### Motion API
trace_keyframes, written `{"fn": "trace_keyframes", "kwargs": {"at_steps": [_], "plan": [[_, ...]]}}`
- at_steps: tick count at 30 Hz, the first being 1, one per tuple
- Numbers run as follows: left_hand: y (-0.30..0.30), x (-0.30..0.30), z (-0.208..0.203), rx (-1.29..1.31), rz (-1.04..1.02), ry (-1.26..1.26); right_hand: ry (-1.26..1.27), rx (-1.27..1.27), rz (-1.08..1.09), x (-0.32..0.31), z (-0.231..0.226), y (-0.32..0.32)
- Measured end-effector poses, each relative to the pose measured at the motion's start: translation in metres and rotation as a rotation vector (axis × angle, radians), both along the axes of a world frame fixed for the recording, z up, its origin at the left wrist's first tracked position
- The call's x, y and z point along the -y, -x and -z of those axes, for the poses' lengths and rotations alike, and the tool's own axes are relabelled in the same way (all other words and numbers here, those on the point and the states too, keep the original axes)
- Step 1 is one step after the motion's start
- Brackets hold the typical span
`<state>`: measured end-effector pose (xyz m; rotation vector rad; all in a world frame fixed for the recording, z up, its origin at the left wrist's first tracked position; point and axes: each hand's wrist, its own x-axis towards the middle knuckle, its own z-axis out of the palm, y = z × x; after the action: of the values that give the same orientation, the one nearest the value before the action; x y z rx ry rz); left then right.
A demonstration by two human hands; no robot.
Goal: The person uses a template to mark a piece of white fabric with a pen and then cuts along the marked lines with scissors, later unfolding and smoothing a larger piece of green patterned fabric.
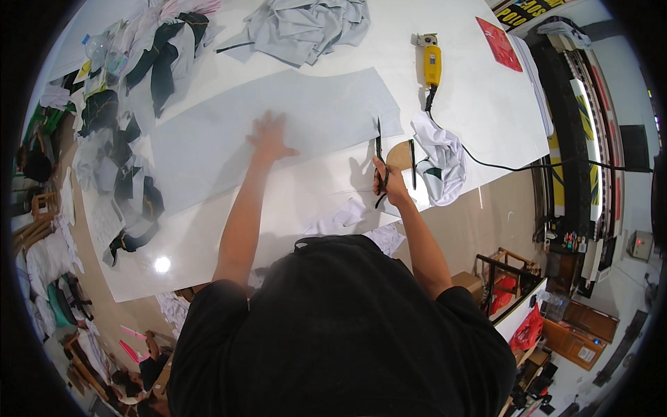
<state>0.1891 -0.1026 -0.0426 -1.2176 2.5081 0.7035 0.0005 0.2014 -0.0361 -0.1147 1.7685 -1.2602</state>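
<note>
A long light-grey fabric piece [326, 104] lies flat across the white table [500, 132]. My left hand [269, 137] rests on its near middle part, fingers spread and nothing held. At the fabric's right end my right hand [389, 177] grips black-handled scissors [379, 142], their blades pointing away from me over the cloth's near edge. Whether the blades are parted is hard to make out. Just right of that hand lie a tan rounded flat piece [399, 156] and a thin black strip [413, 165].
A yellow electric cutter [432, 66] with a black cord [514, 168] lies at the far right. Crumpled grey fabric [306, 28] is piled at the back, dark and white scraps [128, 167] at left. White cloth [442, 160] sits near my right hand. A red packet [499, 45] lies beyond.
</note>
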Motion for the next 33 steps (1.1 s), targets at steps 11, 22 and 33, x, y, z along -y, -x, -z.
{"fn": "trace_keyframes", "kwargs": {"at_steps": [11,22,33], "plan": [[-0.002,-0.001,0.001,-0.014,0.0,0.001,0.061,0.005,0.082,0.007,0.009,-0.014],[-0.001,-0.002,0.001,-0.03,-0.023,0.002,0.101,0.007,0.211,0.028,0.009,-0.038],[-0.001,-0.002,0.002,-0.034,-0.034,-0.006,0.083,-0.005,0.323,0.048,0.011,-0.054]]}}
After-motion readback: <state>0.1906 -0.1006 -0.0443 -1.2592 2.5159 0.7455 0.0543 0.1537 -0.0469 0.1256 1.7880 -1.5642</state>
